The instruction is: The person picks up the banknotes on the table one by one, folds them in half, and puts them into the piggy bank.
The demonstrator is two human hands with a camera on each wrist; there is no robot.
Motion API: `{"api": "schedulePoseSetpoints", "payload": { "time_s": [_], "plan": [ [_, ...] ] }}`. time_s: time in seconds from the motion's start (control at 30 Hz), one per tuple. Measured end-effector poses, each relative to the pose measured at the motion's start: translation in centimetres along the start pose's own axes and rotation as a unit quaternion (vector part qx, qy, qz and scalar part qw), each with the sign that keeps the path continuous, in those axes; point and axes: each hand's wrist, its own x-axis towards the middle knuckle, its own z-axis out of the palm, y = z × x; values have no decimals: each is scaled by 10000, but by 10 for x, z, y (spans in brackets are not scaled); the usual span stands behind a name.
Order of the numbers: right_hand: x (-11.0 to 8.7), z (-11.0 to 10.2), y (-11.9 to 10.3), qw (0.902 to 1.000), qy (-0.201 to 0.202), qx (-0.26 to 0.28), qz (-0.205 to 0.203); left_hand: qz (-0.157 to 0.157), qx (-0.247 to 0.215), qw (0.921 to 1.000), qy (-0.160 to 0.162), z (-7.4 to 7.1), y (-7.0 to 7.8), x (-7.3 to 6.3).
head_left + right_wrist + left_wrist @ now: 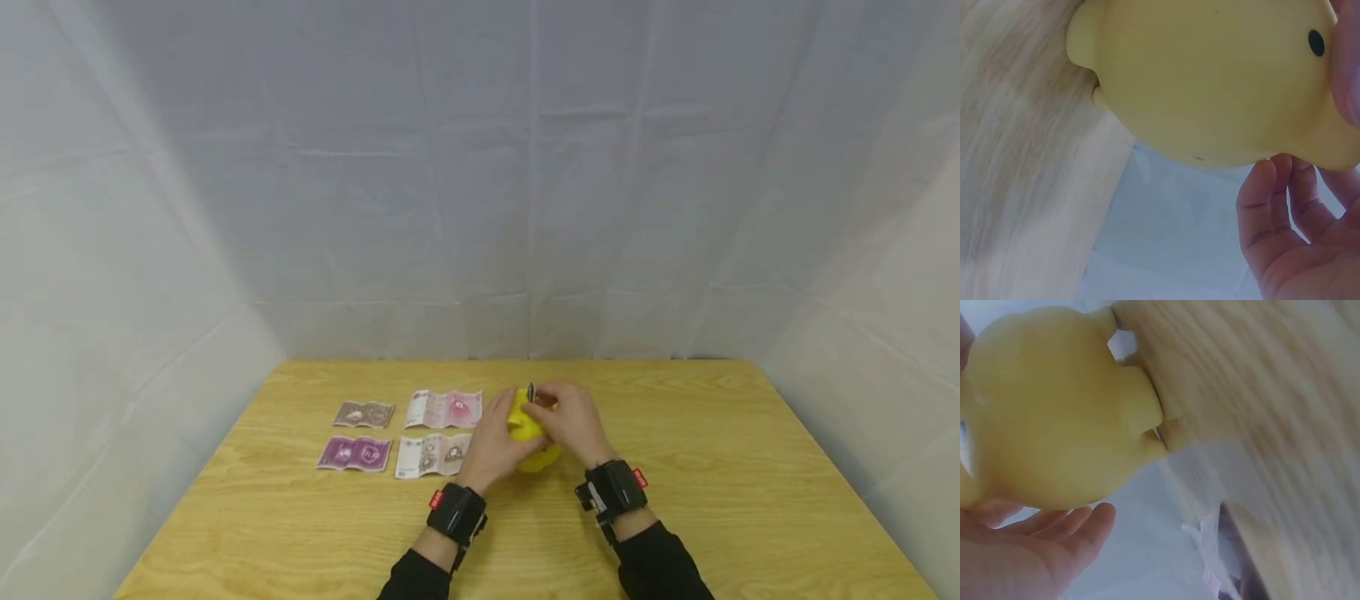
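One yellow figure point(1054, 412) on worktop point(750, 500), between left hand point(491, 446), curled round its side, and right hand point(577, 423), pinching small dark piece point(532, 392) at its top. Four creased banknotes point(444, 409) left of figure, two rows. Worktop wood-grained; white sheeting point(480, 167) behind, both sides.

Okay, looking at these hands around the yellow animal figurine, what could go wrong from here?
The yellow animal figurine stands on short feet, so it could tip if the right hand pushes too hard.
The thin dark item at its top, if loose, might fall; I can't tell how it's held.
The left hand is right beside the whitish banknote, so it might drag or crease it.
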Motion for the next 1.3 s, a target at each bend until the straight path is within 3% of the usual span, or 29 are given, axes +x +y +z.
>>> {"api": "schedulePoseSetpoints", "payload": {
  "time_s": [0.37,0.97,1.3],
  "plan": [
    [-3,3,-1,9986,113,307,423,-107,-364,9993,-43,1,-3,1],
    [-8,3,0,9992,149,320,169,-71,-292,9995,-47,-1,-2,0],
    [-8,3,0,9993,192,195,240,-60,-270,9996,-29,0,-2,0]
  ]
}}
